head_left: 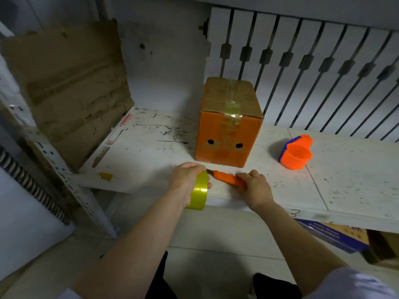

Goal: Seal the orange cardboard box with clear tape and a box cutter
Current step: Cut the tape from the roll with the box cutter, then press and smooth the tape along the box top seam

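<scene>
1. Orange cardboard box (226, 137) stands upright on the white bench (345, 180), at 12 o'clock from the hands, near but not touching them. Top flaps are closed, with a clear tape strip already over the seam and down the front face.
2. Left hand (185, 180) is clamped around the tape roll (198, 190), which hangs at the bench's front edge.
3. Right hand (255, 186) is wrapped on the orange box cutter (226, 178); its blade tip points to 9 o'clock, just beside the roll.
4. Step in hand, as I judge it: cutting the tape free. Do it well: hold the loose tape taut, slice away from the left fingers, keep the blade short. The tape tail itself is too thin to make out.
5. Containers: box is shut, contents hidden. The orange tape dispenser (295, 153) at 2 o'clock appears empty, well apart from the box.
6. Flattened brown cardboard (69, 87) leans at 10 o'clock.
</scene>
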`<state>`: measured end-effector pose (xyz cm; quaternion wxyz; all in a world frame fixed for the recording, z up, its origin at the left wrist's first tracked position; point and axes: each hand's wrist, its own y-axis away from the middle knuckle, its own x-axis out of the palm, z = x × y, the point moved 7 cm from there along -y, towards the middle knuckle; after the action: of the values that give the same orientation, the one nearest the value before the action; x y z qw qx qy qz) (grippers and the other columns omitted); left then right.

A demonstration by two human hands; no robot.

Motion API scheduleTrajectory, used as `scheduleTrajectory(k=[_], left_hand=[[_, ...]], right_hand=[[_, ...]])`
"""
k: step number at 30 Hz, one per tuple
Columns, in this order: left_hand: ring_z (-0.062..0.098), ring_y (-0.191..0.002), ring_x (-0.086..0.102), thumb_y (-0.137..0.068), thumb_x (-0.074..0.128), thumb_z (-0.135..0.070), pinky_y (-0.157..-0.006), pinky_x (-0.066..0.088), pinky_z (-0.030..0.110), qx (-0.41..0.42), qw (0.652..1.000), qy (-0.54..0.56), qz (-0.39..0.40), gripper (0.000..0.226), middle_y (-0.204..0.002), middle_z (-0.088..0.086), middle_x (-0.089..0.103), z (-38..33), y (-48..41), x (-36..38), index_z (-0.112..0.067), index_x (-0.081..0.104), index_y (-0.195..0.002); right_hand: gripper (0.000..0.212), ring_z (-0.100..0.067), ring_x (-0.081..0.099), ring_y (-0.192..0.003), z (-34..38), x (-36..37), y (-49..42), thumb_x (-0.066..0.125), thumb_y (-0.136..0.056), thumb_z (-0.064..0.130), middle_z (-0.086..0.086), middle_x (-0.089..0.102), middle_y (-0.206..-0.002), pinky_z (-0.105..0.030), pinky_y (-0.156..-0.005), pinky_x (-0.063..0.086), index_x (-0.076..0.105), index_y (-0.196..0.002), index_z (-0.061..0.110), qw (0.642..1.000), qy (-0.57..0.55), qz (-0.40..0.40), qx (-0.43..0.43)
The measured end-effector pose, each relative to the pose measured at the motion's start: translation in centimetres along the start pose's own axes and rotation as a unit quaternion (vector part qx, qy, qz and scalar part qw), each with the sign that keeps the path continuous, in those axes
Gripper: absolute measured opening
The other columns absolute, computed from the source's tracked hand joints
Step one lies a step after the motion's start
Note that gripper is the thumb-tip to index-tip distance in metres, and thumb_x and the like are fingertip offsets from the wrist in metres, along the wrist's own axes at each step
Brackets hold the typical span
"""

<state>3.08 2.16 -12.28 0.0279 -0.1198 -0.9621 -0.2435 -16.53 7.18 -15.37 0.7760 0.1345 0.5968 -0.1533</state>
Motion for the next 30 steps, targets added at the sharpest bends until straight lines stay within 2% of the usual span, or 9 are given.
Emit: scheduleTrajectory(k=[5, 7, 9, 11, 15, 21, 25, 27, 30], left_hand=[[0.021, -0.040, 0.061, -0.086, 0.060, -0.007, -0.041, 0.051, 0.023, -0.009, 1.000, 0.015, 0.022, 0.005, -0.069, 0.018, 0.064, 0.0, 0.3, -0.3, -0.009, 0.059, -0.083], [0.021, -0.037, 0.060, -0.086, 0.060, -0.007, -0.040, 0.050, 0.023, -0.002, 1.000, 0.014, 0.025, 0.007, -0.070, 0.019, 0.062, -0.1, 0.2, -0.3, -0.009, 0.059, -0.080], [0.023, -0.041, 0.060, -0.086, 0.060, -0.006, -0.040, 0.051, 0.024, 0.004, 1.000, 0.010, 0.027, 0.007, -0.069, 0.019, 0.062, -0.3, 0.4, -0.4, -0.008, 0.059, -0.079], [0.026, -0.046, 0.058, -0.085, 0.061, -0.004, -0.039, 0.052, 0.026, 0.001, 0.999, 0.020, 0.031, 0.005, -0.068, 0.020, 0.060, -0.2, 0.6, -0.5, -0.005, 0.058, -0.080], [0.024, -0.039, 0.059, -0.086, 0.061, -0.006, -0.038, 0.051, 0.026, -0.027, 0.998, 0.009, 0.051, 0.007, -0.070, 0.021, 0.061, 0.7, 0.9, -1.0, -0.006, 0.057, -0.081], [0.026, -0.042, 0.062, -0.088, 0.055, -0.003, -0.044, 0.054, 0.031, -0.053, 0.997, -0.020, 0.048, 0.019, -0.085, 0.020, 0.059, 3.2, 0.5, -1.7, -0.010, 0.048, -0.104], [0.039, -0.076, 0.066, -0.080, 0.063, -0.006, -0.072, 0.058, 0.050, -0.034, 0.996, -0.079, 0.012, 0.049, -0.118, 0.022, 0.054, 4.4, -1.3, -2.2, -0.022, 0.035, -0.116], [0.038, -0.099, 0.062, -0.078, 0.063, -0.011, -0.086, 0.054, 0.050, -0.018, 0.990, -0.142, 0.000, 0.045, -0.117, 0.018, 0.055, 4.4, -2.2, -2.2, -0.018, 0.038, -0.114], [0.037, -0.099, 0.063, -0.074, 0.066, -0.015, -0.084, 0.055, 0.049, -0.031, 0.983, -0.179, -0.011, 0.046, -0.106, 0.019, 0.059, 4.5, -2.9, -2.5, -0.004, 0.044, -0.113]], right_hand=[[0.038, -0.027, 0.049, -0.113, 1.6, -1.2, -0.6, 0.051, -0.092, 0.035, -0.005, 0.054, -0.122, -0.036, -0.096, 0.044, 0.055, -0.129, 0.027, 0.999, 0.021, -0.030, 0.020], [0.036, -0.023, 0.054, -0.110, 3.8, -3.1, -0.5, 0.051, -0.091, 0.043, -0.002, 0.059, -0.120, -0.034, -0.090, 0.046, 0.064, -0.119, 0.025, 0.991, -0.119, -0.058, 0.002], [0.030, -0.014, 0.059, -0.094, 6.6, -3.7, -0.1, 0.056, -0.090, 0.037, 0.001, 0.065, -0.106, -0.023, -0.079, 0.045, 0.069, -0.108, 0.017, 0.928, -0.371, 0.021, 0.002], [0.019, -0.005, 0.059, -0.077, 8.9, -3.7, 0.3, 0.065, -0.086, 0.018, 0.003, 0.067, -0.086, -0.011, -0.066, 0.047, 0.070, -0.099, 0.007, 0.872, -0.481, 0.092, -0.004], [0.009, -0.006, 0.054, -0.063, 10.4, -2.6, 0.5, 0.065, -0.083, 0.000, 0.001, 0.062, -0.069, -0.005, -0.051, 0.044, 0.069, -0.089, -0.006, 0.892, -0.439, 0.107, -0.006], [0.012, -0.016, 0.062, -0.087, 10.3, 0.5, -0.1, 0.063, -0.082, 0.009, -0.007, 0.073, -0.090, -0.031, -0.080, 0.051, 0.073, -0.076, 0.007, 0.960, -0.271, 0.064, 0.033], [0.017, -0.027, 0.066, -0.090, 10.3, 1.8, -0.6, 0.059, -0.080, 0.015, -0.010, 0.073, -0.098, -0.030, -0.065, 0.050, 0.074, -0.085, 0.009, 0.989, -0.132, 0.045, 0.042], [0.017, -0.027, 0.066, -0.091, 10.5, 2.3, -0.9, 0.059, -0.080, 0.016, -0.010, 0.072, -0.097, -0.027, -0.063, 0.046, 0.074, -0.088, 0.012, 0.993, -0.093, 0.057, 0.043], [0.018, -0.027, 0.066, -0.091, 10.9, 2.8, -1.5, 0.062, -0.078, 0.017, -0.009, 0.073, -0.095, -0.028, -0.066, 0.049, 0.075, -0.089, 0.014, 0.996, -0.051, 0.066, 0.028]])
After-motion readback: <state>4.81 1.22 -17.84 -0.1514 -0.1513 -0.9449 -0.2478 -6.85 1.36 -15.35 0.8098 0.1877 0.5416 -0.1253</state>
